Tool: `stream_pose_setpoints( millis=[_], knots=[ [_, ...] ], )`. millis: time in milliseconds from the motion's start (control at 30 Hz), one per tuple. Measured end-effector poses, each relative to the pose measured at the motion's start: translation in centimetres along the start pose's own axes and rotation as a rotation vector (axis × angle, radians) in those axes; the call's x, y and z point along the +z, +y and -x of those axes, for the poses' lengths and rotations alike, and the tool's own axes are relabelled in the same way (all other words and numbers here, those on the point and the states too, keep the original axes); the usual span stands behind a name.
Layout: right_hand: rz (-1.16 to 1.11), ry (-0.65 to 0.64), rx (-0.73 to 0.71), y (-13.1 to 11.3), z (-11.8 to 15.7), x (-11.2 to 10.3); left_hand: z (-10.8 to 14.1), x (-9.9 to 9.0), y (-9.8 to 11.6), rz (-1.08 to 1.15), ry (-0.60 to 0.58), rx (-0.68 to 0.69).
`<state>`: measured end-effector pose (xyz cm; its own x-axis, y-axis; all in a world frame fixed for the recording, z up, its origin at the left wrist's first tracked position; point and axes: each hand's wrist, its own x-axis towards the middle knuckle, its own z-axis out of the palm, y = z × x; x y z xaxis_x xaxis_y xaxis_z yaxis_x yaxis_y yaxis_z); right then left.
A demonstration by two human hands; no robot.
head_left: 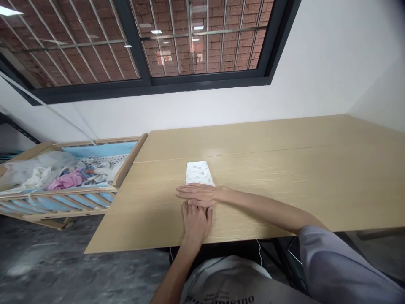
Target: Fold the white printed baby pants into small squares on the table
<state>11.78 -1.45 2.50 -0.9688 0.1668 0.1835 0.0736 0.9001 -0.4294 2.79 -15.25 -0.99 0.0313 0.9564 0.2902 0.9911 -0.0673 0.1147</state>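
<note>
A small folded white cloth (198, 172) with a small scattered print lies flat on the wooden table. Across its near end rests my right hand (199, 194), palm down, with its fingers stretched out to the left. My left hand (196, 223) is just below, back upward on the table. Its fingertips are partly covered by my right hand, and its thumb stands apart on the right side. Whether the left fingertips touch the cloth is hidden, as is the cloth's near edge.
The light wooden table (284, 177) has a seam running along it. At left stands a wooden crib (126, 162) with blue lining, holding a pink cloth (67, 179), other fabrics and a clear plastic bag (52, 162). Behind is a barred window (202, 42).
</note>
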Motion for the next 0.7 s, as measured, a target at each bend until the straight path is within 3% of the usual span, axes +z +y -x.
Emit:
stream_pose_setpoints(
  millis=[167,333,533,700],
  knots=[
    [-0.023,0.014,0.111,3.6,0.0,0.6,-0.6,-0.9,-0.6,0.034,0.036,0.001],
    [0.067,-0.011,0.181,7.5,-0.6,-0.8,-0.6,-0.9,-0.7,0.033,0.025,-0.002],
    [0.113,0.047,0.283,12.5,-1.6,-2.8,-0.5,-0.7,-0.6,0.042,-0.01,-0.014],
    [0.085,0.064,0.374,14.5,-2.2,-3.5,-0.5,-0.8,-0.7,0.053,-0.013,-0.006]
  ],
)
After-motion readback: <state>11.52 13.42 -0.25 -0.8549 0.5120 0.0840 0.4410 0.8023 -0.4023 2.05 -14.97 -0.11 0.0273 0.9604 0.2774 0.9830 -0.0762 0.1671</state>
